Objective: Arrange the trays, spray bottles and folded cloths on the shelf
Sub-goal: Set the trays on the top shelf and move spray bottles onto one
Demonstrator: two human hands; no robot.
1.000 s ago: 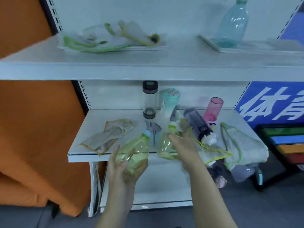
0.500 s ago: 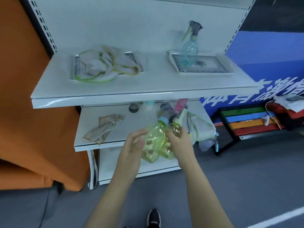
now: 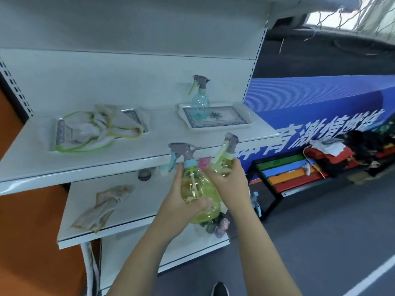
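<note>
My left hand (image 3: 178,207) grips a yellow spray bottle with a blue collar (image 3: 197,189) in front of the shelf edge. My right hand (image 3: 230,184) holds a second yellow spray bottle with a green collar (image 3: 224,161), tilted right. On the upper shelf (image 3: 162,144) a patterned tray (image 3: 215,122) carries a blue spray bottle (image 3: 199,103). A second tray (image 3: 132,116) on the left lies mostly hidden under green-edged cloths (image 3: 96,129).
On the lower shelf (image 3: 136,201) lie a crumpled beige cloth (image 3: 104,206) and a dark-capped container (image 3: 144,174), partly hidden. An orange panel stands at the left, a blue banner (image 3: 320,107) and coloured racks (image 3: 290,176) at the right. My shoe (image 3: 220,289) shows on the grey floor.
Both bottles have risen from the lower shelf to the level of the upper shelf's edge. The view has pulled back and tilted up.
</note>
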